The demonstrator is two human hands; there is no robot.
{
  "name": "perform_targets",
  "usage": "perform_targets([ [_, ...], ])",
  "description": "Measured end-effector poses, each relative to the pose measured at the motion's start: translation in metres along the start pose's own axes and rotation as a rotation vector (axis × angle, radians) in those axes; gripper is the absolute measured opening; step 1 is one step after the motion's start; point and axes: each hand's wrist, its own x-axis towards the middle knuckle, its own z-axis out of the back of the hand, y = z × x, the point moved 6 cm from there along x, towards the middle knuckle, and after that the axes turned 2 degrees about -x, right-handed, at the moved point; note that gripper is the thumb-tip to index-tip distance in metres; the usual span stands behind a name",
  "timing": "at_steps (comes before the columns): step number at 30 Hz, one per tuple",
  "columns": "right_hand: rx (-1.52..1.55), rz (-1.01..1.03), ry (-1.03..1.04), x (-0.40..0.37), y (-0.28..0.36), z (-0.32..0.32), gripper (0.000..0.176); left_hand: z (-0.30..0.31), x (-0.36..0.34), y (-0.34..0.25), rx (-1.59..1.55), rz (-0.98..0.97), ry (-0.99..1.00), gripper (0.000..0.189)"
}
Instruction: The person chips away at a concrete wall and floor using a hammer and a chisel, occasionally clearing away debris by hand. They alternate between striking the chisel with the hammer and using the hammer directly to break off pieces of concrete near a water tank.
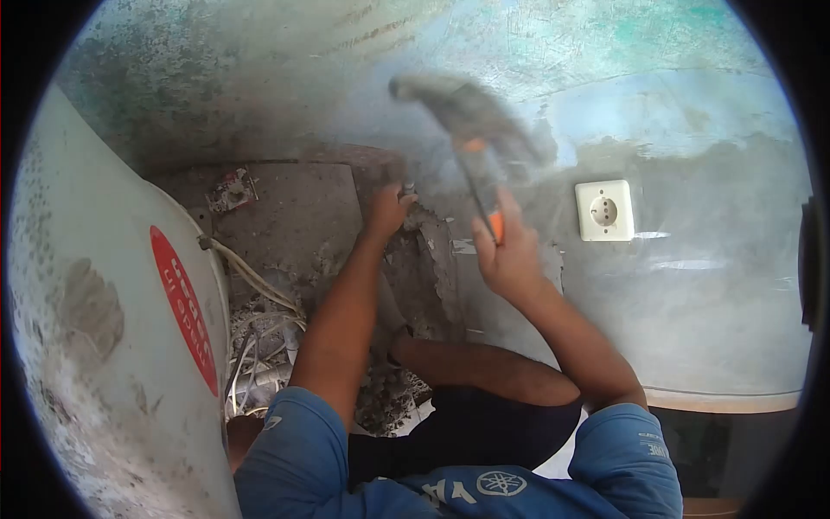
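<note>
My right hand point(512, 255) is wrapped round the orange-and-black handle of a claw hammer point(467, 112), raised in front of the wall and blurred by motion. Low at the foot of the wall, my left hand point(388, 210) is closed round what looks like a chisel point(410, 187); only a short pale end shows above the fingers. Beside that hand, the broken edge of the plaster point(437, 255) runs down toward my leg. The chisel's lower end is hidden.
A white wall socket point(604, 210) sits to the right of the hammer. At left stands a large pale curved appliance point(130, 285) with a red label, with cables point(259, 281) beside it. Rubble point(380, 402) and a small crumpled packet point(233, 190) lie on the ground.
</note>
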Motion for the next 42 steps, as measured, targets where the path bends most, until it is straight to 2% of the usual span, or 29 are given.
perform_targets([
  [1, -0.167, -0.168, 0.272, -0.011, -0.029, -0.026, 0.049, 0.0, 0.0, -0.002, 0.028, -0.034, 0.002, 0.037],
  [3, -0.19, -0.181, 0.31, -0.021, -0.047, -0.042, 0.048, 0.002, 0.001, -0.005, 0.073, -0.094, 0.007, 0.037],
  [5, -0.23, -0.175, 0.377, -0.009, -0.037, -0.034, 0.048, 0.0, -0.004, 0.0, -0.101, -0.094, -0.082, 0.037],
  [7, -0.055, -0.164, 0.232, 0.01, 0.025, 0.012, 0.048, -0.006, 0.003, 0.011, -0.072, -0.072, -0.063, 0.036],
  [8, -0.049, -0.176, 0.239, 0.01, 0.04, 0.022, 0.048, -0.008, 0.005, 0.017, -0.041, -0.059, -0.046, 0.036],
  [10, 0.18, 0.075, -0.173, 0.015, 0.072, 0.059, 0.048, -0.008, 0.005, 0.015, -0.015, -0.035, -0.016, 0.037],
  [13, 0.071, 0.044, -0.177, -0.01, 0.028, 0.026, 0.045, -0.006, 0.002, 0.011, -0.011, -0.048, -0.014, 0.037],
  [15, -0.18, -0.217, 0.3, -0.03, -0.045, -0.043, 0.042, -0.011, -0.007, 0.015, -0.028, -0.084, -0.034, 0.037],
  [18, -0.209, -0.213, 0.362, -0.022, -0.052, -0.043, 0.039, -0.005, 0.013, 0.007, 0.062, -0.184, -0.156, 0.037],
  [19, -0.201, -0.237, 0.379, -0.026, -0.037, -0.033, 0.039, -0.005, 0.001, 0.004, 0.041, -0.139, -0.096, 0.037],
  [21, -0.086, -0.136, 0.098, 0.006, 0.022, 0.023, 0.04, -0.002, 0.001, -0.002, 0.022, -0.092, -0.044, 0.038],
  [22, -0.08, -0.152, 0.107, 0.01, 0.032, 0.029, 0.04, -0.005, 0.001, -0.001, 0.051, -0.061, -0.005, 0.038],
  [24, 0.216, -0.006, -0.265, 0.013, 0.05, 0.058, 0.039, -0.008, -0.002, -0.004, 0.08, -0.033, 0.039, 0.038],
  [25, 0.225, -0.02, -0.299, 0.002, 0.036, 0.045, 0.037, -0.006, -0.002, -0.007, 0.074, -0.023, 0.039, 0.037],
  [27, -0.004, -0.098, -0.064, -0.024, -0.02, -0.01, 0.034, -0.001, -0.003, -0.01, 0.064, -0.02, 0.028, 0.037],
  [28, -0.01, -0.095, -0.066, -0.037, -0.044, -0.022, 0.034, -0.002, -0.007, -0.01, 0.051, -0.039, 0.01, 0.036],
  [29, -0.112, -0.135, 0.095, -0.049, -0.068, -0.041, 0.032, -0.002, -0.008, -0.013, 0.047, -0.068, -0.004, 0.035],
  [30, -0.214, -0.15, 0.237, -0.04, -0.08, -0.054, 0.031, 0.007, 0.005, -0.017, 0.056, -0.101, -0.026, 0.035],
  [31, -0.226, -0.126, 0.238, -0.021, -0.063, -0.04, 0.031, 0.007, 0.006, -0.019, 0.011, -0.149, -0.08, 0.035],
  [33, -0.138, -0.092, 0.113, -0.008, -0.018, 0.0, 0.03, -0.003, -0.007, -0.017, -0.025, -0.171, -0.076, 0.035],
  [35, 0.051, -0.084, -0.093, 0.011, 0.04, 0.049, 0.023, -0.002, -0.007, -0.019, 0.075, -0.011, 0.042, 0.036],
  [36, 0.055, -0.103, -0.089, 0.006, 0.037, 0.043, 0.023, -0.006, -0.009, -0.016, 0.078, -0.002, 0.06, 0.036],
  [38, 0.32, -0.048, -0.331, -0.003, 0.033, 0.048, 0.026, -0.002, -0.007, -0.016, 0.016, -0.024, 0.019, 0.035],
  [40, 0.075, -0.13, -0.078, -0.027, -0.011, -0.002, 0.027, 0.002, -0.008, -0.015, 0.009, -0.025, 0.013, 0.035],
  [42, -0.168, -0.268, 0.315, -0.049, -0.085, -0.065, 0.027, -0.005, -0.018, -0.01, -0.006, -0.033, 0.009, 0.035],
])
